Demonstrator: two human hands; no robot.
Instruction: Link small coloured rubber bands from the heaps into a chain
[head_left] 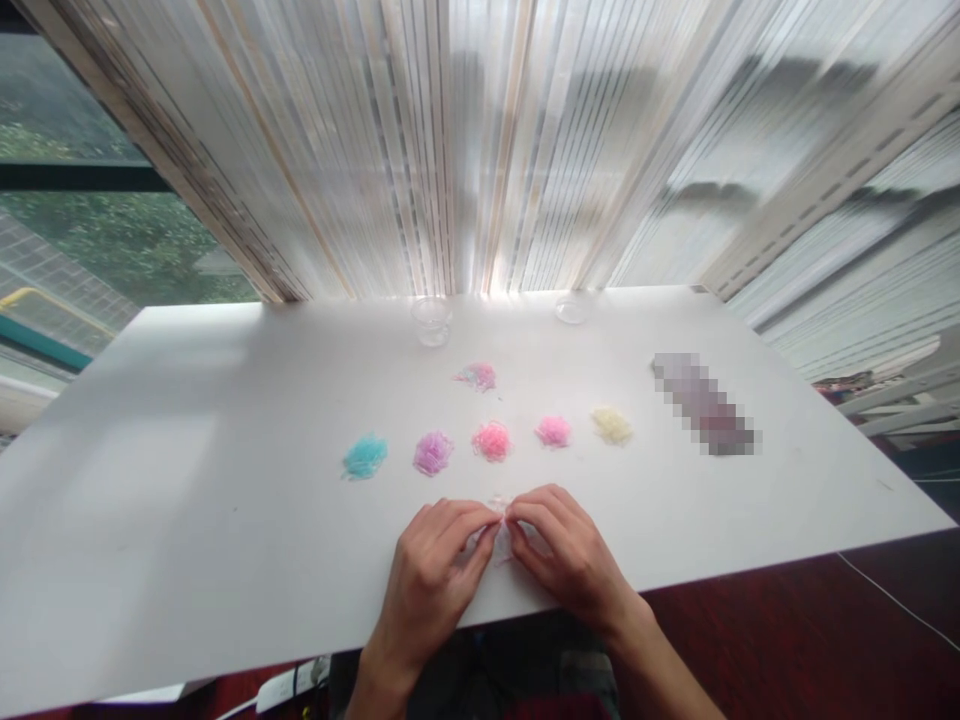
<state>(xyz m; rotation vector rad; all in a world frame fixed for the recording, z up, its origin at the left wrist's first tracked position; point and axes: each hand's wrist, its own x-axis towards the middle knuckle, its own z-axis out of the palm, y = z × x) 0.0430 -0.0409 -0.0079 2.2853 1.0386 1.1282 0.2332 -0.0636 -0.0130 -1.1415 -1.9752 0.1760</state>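
Near the front edge of the white table, my left hand and my right hand meet fingertip to fingertip. Each pinches at a tiny pinkish item between them, too small to make out. Some pale, whitish-pink bits lie on the table just under the fingers. Beyond my hands is a row of small piles: blue, purple, coral pink, pink and pale yellow. Behind the row sits a mixed pink and bluish pile.
A clear plastic cup and a clear round lid or dish stand at the back of the white table. A pixelated long object lies at the right. Striped curtains hang along the back edge.
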